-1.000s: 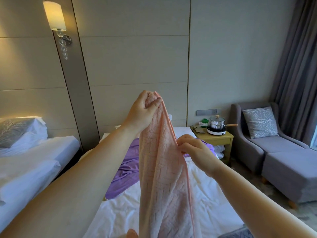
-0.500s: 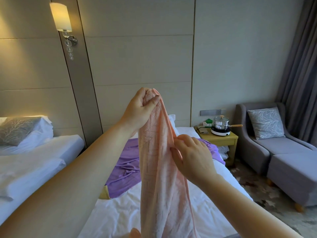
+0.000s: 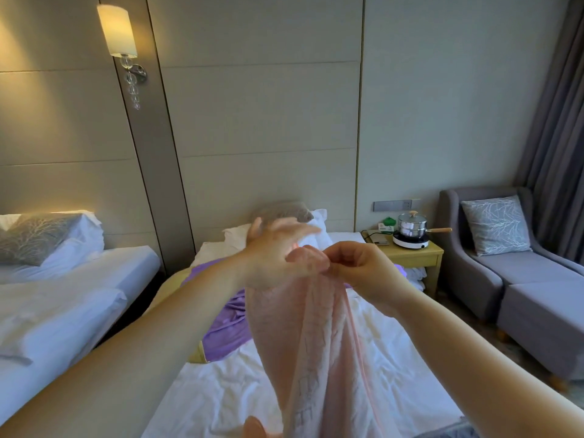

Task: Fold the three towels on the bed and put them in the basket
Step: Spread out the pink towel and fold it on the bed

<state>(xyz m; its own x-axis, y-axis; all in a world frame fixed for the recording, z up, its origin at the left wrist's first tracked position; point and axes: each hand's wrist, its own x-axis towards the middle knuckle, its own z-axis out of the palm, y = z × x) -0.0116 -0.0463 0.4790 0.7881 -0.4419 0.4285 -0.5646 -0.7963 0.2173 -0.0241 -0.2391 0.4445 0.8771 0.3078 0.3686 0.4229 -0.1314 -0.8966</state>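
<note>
A pink towel [image 3: 316, 349] hangs in front of me, over the white bed [image 3: 240, 393]. My right hand [image 3: 363, 270] pinches its top edge between thumb and fingers. Just left of that pinch, my left hand [image 3: 278, 251] is blurred, its fingers stretched out straight and the towel's top against its palm. A purple towel [image 3: 226, 324] lies crumpled on the bed behind the pink one, with a yellow cloth edge [image 3: 197, 355] showing under it. No basket is in view.
A second bed [image 3: 63, 298] stands at the left. Right of my bed is a wooden nightstand [image 3: 410, 257] with a steel pot [image 3: 412, 224] on a cooker, then a grey armchair [image 3: 521, 279] and curtains. Pillows [image 3: 284, 213] lie at the headboard.
My right hand slid up the towel to its top edge and now pinches it. My left hand came down, let go of its fist grip, and its fingers spread out.
</note>
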